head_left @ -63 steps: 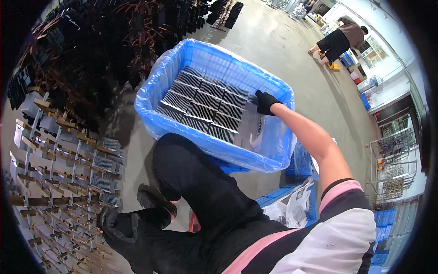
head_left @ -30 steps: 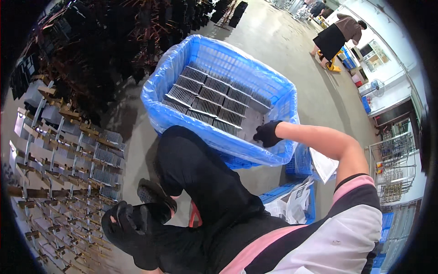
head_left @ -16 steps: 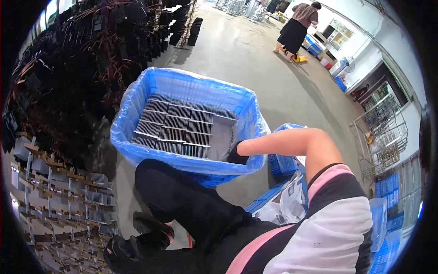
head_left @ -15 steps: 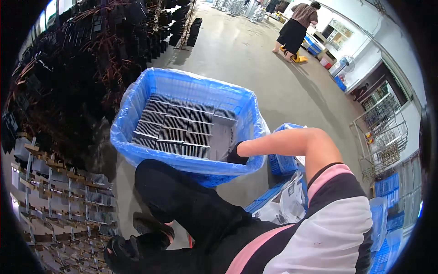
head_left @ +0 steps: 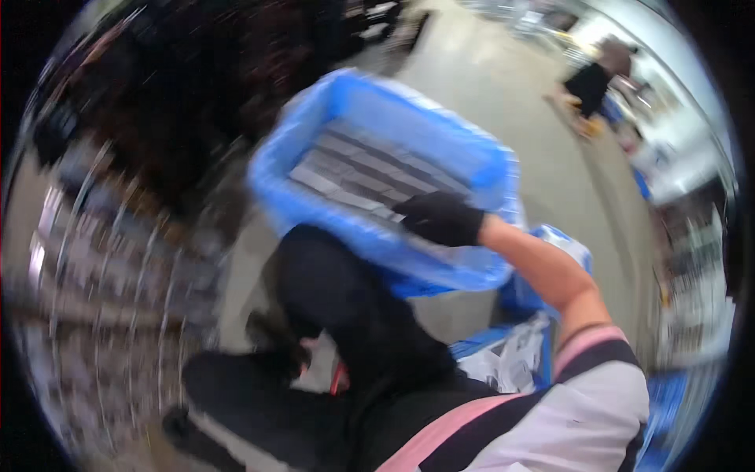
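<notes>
Racks, left side: hanging frames (head_left: 94, 283) along the left edge, smeared by blur; details can't be told.
Crate: blue, slatted, clear-blue liner (head_left: 271, 193) folded over the rim; sits on the floor just beyond the bent knee (head_left: 318, 259).
Second crate: smaller, blue (head_left: 546, 354), lower right, with printed paper (head_left: 507, 362) inside.
Finned parts: grey rows (head_left: 354, 169) packed side by side on the main crate's floor; fin edges too blurred to count.
Right hand: black-gloved (head_left: 440, 219), over the near right end of the rows; can't tell whether fingers are spread or pinching.
Left hand: seemingly the dark smear (head_left: 187, 433) low left; finger state can't be told.
Handling, my judgement: fins look thin; light pressure, palm above the tops, rows squared and liner kept from snagging.
</notes>
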`<state>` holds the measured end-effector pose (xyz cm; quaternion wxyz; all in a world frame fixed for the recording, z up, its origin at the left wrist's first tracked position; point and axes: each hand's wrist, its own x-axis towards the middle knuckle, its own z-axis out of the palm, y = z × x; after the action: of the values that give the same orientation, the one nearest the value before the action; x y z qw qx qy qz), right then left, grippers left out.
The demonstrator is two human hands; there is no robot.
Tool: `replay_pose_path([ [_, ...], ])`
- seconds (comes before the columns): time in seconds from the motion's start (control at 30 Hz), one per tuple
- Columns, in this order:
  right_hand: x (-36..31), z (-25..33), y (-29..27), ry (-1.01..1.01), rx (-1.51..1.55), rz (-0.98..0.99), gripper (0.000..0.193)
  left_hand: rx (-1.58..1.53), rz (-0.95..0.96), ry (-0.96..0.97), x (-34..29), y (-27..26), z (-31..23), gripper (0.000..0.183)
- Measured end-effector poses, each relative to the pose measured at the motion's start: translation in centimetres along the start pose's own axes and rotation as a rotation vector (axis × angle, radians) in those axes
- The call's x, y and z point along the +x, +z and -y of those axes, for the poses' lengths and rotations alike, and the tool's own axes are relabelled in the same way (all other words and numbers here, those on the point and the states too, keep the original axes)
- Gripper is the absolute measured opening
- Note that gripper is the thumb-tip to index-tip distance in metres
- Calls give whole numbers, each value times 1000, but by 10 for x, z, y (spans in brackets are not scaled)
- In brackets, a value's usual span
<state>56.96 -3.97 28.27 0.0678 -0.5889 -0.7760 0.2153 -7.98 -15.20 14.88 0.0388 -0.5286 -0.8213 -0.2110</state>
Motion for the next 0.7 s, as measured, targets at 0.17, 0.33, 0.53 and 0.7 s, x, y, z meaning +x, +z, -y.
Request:
replay_pose_path([
  [0.17,0,44,-2,-47,70,-206,38,-1131,252,-445,-57,61,-41,17],
  [0.33,14,65,32,-157,-127,-225,56,-1120,191,-669,-87,72,-20,23],
  [0.53,17,59,41,-90,-102,-269,59,-737,326,-409,-64,105,-38,29],
  [0.7,19,62,36,-71,-132,-293,60,-1124,258,-376,-6,170,-72,38],
])
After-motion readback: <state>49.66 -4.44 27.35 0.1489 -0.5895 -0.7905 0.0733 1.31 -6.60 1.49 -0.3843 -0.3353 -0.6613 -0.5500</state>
